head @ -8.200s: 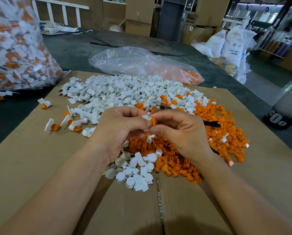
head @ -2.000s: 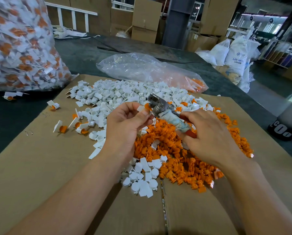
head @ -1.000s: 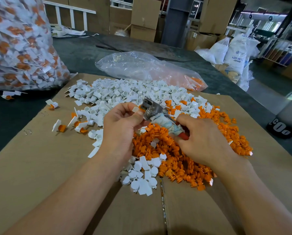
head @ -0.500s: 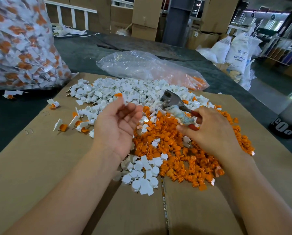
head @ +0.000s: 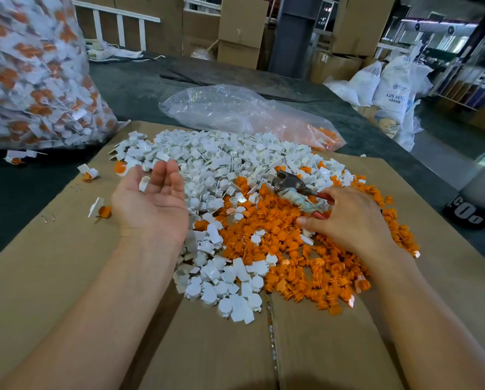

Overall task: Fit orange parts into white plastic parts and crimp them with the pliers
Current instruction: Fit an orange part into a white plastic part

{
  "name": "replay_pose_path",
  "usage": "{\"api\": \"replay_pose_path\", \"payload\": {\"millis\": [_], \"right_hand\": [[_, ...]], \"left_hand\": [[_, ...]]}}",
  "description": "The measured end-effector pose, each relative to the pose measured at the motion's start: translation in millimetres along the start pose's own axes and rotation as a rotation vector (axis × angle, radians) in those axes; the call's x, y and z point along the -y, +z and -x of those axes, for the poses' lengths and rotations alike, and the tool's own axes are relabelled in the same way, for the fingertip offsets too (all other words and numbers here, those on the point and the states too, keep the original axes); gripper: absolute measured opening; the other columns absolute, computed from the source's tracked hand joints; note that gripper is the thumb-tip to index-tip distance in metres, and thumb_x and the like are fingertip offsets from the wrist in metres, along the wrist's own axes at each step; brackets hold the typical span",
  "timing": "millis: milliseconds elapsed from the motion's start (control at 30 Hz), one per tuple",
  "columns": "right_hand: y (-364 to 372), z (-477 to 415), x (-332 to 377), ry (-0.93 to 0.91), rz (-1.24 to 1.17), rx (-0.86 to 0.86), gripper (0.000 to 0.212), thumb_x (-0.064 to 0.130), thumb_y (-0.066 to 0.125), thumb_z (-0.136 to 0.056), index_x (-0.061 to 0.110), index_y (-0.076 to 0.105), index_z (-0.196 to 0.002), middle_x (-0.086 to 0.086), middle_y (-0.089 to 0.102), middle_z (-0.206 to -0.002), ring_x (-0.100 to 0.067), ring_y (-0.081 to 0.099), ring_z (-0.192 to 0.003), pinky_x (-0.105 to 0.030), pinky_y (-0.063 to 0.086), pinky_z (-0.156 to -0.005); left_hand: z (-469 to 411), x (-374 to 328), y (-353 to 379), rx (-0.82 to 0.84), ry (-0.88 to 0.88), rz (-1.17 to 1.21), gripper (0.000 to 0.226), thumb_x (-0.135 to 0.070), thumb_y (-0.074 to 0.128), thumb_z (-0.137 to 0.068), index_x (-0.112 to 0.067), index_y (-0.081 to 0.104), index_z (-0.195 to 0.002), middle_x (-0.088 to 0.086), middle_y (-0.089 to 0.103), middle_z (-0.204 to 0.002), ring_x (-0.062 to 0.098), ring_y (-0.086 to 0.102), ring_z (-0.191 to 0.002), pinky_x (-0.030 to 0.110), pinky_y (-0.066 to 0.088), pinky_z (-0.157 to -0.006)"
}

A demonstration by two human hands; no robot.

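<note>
On my feed both arms show bare right to the bottom edge: left forearm (head: 114, 294) and right forearm (head: 424, 313) uncovered, left hand (head: 151, 204) and right hand (head: 351, 218) bare too. The right thumbnail (head: 301, 220) looks trimmed short, though the wide lens softens it.

The single head-worn wide-angle camera looked forward and down from close above the cardboard sheet's (head: 66, 277) near edge, facing its far edge.
</note>
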State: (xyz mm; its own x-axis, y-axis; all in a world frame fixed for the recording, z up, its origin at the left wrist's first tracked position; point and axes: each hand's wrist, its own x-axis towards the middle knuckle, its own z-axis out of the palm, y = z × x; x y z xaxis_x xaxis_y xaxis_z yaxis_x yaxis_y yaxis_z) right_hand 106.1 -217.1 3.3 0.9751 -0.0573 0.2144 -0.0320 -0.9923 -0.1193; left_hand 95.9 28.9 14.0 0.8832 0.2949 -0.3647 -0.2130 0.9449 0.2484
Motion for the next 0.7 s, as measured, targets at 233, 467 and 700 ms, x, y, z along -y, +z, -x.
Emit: {"api": "replay_pose_path", "payload": {"millis": [233,467,700], "right_hand": [[3,-3,-2,-0.007,0.050,0.048,0.085,0.070,0.060,-0.065,0.017,0.047,-0.131,-0.007,0.052,-0.129,-0.024,0.045,-0.119,-0.038,0.035,-0.097],[4,-2,-3,0.012,-0.004,0.122,0.088,0.070,0.061,-0.063,0.021,0.042,-0.134,-0.007,0.045,-0.134,-0.024,0.041,-0.123,-0.039,0.034,-0.099],[4,-2,-2,0.051,-0.057,0.174,0.095,0.067,0.063,-0.064,0.021,0.033,-0.141,-0.005,0.037,-0.136,-0.023,0.034,-0.127,-0.038,0.033,-0.101]], "left_hand": [[-3,-8,1,0.012,0.030,0.013,0.017,-0.010,0.043,-0.095,-0.001,0.057,-0.093,0.006,0.061,-0.073,0.016,0.065,-0.053,0.018,0.049,-0.050],[8,13,-7,0.312,0.532,-1.435,0.010,-0.015,0.060,-0.087,-0.024,0.063,-0.088,-0.007,0.066,-0.087,0.005,0.061,-0.072,0.021,0.047,-0.062],[2,31,-18,0.463,0.844,-2.227,0.035,-0.028,0.051,-0.091,-0.025,0.056,-0.126,-0.001,0.051,-0.131,0.021,0.039,-0.120,0.029,0.029,-0.095]]}}
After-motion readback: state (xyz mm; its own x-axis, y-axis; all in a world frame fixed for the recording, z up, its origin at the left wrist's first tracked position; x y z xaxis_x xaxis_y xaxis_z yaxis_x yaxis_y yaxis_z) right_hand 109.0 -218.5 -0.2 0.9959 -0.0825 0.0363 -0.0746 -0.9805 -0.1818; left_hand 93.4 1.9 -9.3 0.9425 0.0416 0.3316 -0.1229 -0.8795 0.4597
